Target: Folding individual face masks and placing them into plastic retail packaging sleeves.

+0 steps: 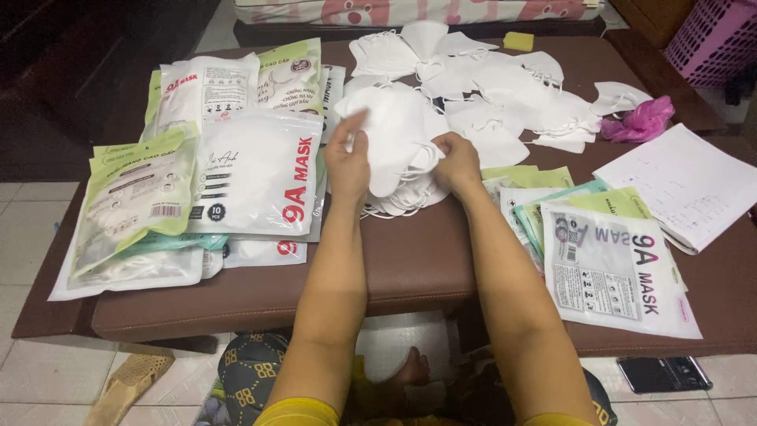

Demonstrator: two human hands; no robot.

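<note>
My left hand (348,158) and my right hand (456,160) both grip a stack of white folded face masks (394,138), held just above the brown padded table (410,260). The left hand pinches the stack's left edge, the right hand holds its right side near the ear loops. More loose white masks (489,79) lie spread over the far part of the table. Filled mask packets (252,170) are piled to the left of my hands. Flat, seemingly empty packets (611,268) lie to the right.
An open notebook with white pages (686,185) lies at the right edge. A pink plastic bag (643,120) sits behind it. A phone (665,373) and a sandal (130,379) lie on the tiled floor. A pink basket (714,39) stands far right.
</note>
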